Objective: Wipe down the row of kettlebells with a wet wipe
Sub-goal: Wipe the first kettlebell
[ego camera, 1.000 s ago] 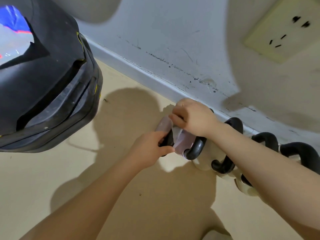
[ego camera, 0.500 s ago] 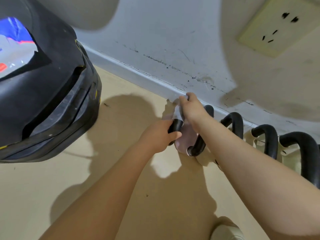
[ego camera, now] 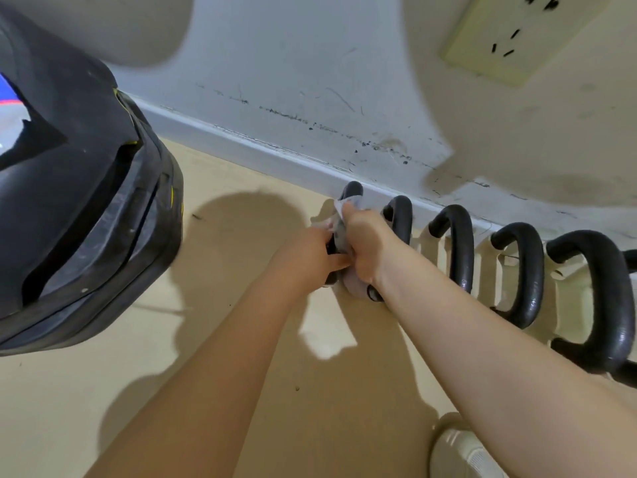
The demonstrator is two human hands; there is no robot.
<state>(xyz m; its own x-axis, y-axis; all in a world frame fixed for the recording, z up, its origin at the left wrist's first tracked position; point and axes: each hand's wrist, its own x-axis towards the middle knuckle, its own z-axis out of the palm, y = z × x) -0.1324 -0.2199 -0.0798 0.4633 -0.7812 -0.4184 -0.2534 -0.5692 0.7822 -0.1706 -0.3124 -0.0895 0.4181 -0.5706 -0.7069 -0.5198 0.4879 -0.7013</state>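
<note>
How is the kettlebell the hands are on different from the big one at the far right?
The end kettlebell has both hands on its handle, the left hand gripping it and the right hand pressing a wet wipe around it; the rightmost kettlebell is untouched. The end one's handle looks thinner and mostly hidden; the rightmost one's looks thicker and shows fully. Both have black handles and stand in one row along the wall.

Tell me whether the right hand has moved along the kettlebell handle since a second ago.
Yes. The right hand with the wipe slid down the first handle, away from the baseboard.
</note>
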